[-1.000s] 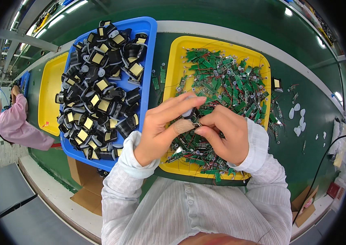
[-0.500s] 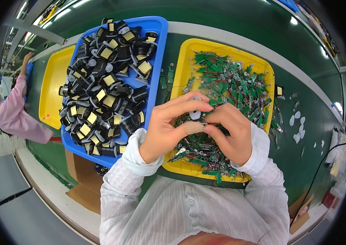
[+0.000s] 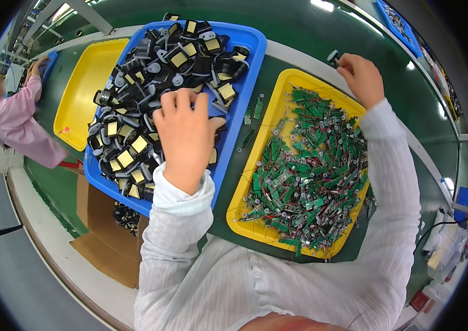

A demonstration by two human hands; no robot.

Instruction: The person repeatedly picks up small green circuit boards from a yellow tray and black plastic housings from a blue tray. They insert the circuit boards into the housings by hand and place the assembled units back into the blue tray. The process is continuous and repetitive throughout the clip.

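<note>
My left hand [image 3: 185, 132] lies palm down over the blue tray [image 3: 247, 71], fingers spread among several black parts with yellow faces [image 3: 129, 132]; whether it grips one is hidden under the palm. My right hand [image 3: 362, 77] is stretched far out beyond the top edge of the yellow tray [image 3: 270, 124], its fingertips pinched on a small black part [image 3: 333, 56] above the green belt. The yellow tray holds a heap of small green circuit boards with wires [image 3: 314, 165].
An empty yellow tray [image 3: 87, 83] lies left of the blue one on the green belt [image 3: 294, 27]. A person in a pink top [image 3: 16, 124] works at the far left. A cardboard box [image 3: 107, 231] sits below the table edge. Blue bins [image 3: 397, 22] stand at the far right.
Both hands were together over the yellow tray holding a small part. They have since parted: the left went over the blue tray, the right reached out past the yellow tray with the black part.
</note>
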